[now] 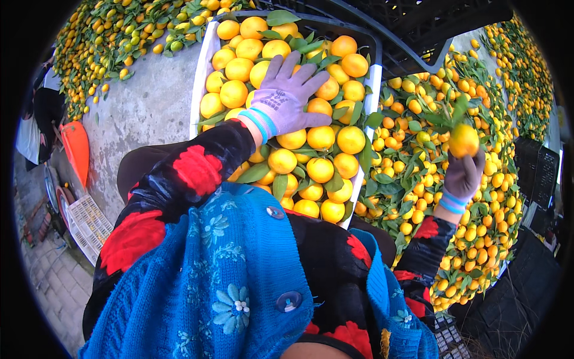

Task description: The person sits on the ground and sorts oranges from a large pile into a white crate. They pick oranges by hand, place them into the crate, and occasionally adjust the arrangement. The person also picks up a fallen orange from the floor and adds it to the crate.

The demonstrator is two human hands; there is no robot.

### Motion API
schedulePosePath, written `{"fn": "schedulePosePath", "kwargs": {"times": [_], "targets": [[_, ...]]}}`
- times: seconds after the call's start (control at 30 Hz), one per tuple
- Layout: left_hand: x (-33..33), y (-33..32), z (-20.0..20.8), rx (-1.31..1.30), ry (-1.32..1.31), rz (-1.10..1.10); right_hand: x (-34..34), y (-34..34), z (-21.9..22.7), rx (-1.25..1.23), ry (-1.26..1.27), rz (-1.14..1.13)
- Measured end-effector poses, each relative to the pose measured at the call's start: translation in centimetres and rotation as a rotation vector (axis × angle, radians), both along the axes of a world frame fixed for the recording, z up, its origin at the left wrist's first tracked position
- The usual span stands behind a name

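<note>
Apparently right hand (463, 175) round leafy orange (464, 140)

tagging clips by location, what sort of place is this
Probably an outdoor citrus sorting or packing spot. Heaps of leafy oranges cover the ground, a lined crate is packed full, and the gloved right hand holds up one orange.

Left hand (286, 96) flat on crate (201, 78) fruit — right hand (463, 175) holds leafy orange (464, 141) over pile (478, 239).

A dark crate (373, 48) with white lining holds oranges; white basket (89, 224) lower left.
</note>
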State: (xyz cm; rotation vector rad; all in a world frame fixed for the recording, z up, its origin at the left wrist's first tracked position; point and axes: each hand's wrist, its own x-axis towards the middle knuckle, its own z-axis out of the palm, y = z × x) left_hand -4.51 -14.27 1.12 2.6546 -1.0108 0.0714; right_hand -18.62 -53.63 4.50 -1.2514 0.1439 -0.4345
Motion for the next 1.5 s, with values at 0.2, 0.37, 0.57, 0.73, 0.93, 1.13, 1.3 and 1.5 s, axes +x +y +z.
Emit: {"fn": "schedulePosePath", "kwargs": {"times": [0.2, 0.37, 0.57, 0.73, 0.93, 1.13, 1.3, 1.5], "targets": [[-0.1, 0.3, -0.1, -0.016, 0.024, -0.014, 17.5, 19.9, -1.2, -0.522, 0.290, 0.241], [-0.2, 0.5, -0.1, -0.052, 0.006, -0.008, 20.7, 23.0, -1.9, -0.705, 0.377, 0.389], [-0.5, 0.4, 0.3, -0.040, -0.009, 0.014, 20.0, 22.2, -2.3, -1.174, 0.450, 0.524], [-0.3, 0.2, 0.4, 0.057, -0.024, -0.011, 20.2, 22.9, -3.3, -1.102, 0.465, 0.541], [1.4, -0.3, 0.0, 0.197, 0.031, -0.149, 18.9, 23.2, -2.0, -0.975, 0.587, 0.610], [1.3, -0.2, 0.3, 0.191, 0.012, -0.163, 10.7, 9.5, -1.0, -0.816, 0.060, -0.118], [1.5, -0.1, 0.1, 0.198, 0.014, -0.169, -5.5, -12.5, -2.1, -0.848, 0.978, -1.144], [1.3, -0.5, 0.5, 0.190, 0.029, -0.172, -19.6, -21.0, -8.0, -0.981, 1.595, -0.783]]}}
